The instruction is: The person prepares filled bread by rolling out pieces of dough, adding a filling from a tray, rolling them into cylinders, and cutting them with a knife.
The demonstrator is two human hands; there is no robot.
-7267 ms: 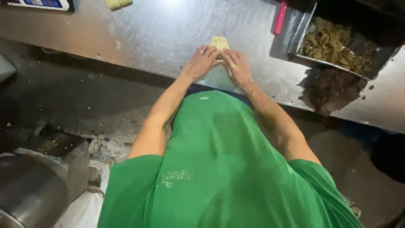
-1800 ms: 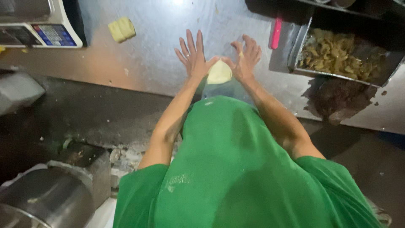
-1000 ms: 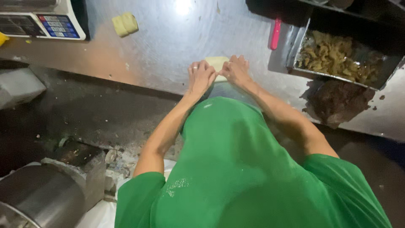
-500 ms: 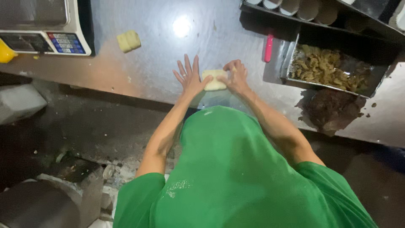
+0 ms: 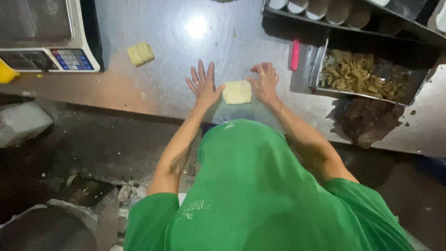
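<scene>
The pale yellow square piece of dough (image 5: 237, 92) lies on the steel counter (image 5: 162, 69) between both hands. The left hand (image 5: 203, 86) is flat and open (fingers spread), touching its edge; the right hand (image 5: 264, 82) seems half-curled, gripping nothing.

Cut off at the top-left picture edge: white weighing scale with blue keypad (image 5: 49, 44) at the steel worktop's (image 5: 186, 100) far left corner. Only partly seen at the left edge: small yellow object (image 5: 6, 73). Hidden behind the green shirt (image 5: 260, 195): worktop's near edge.
</scene>
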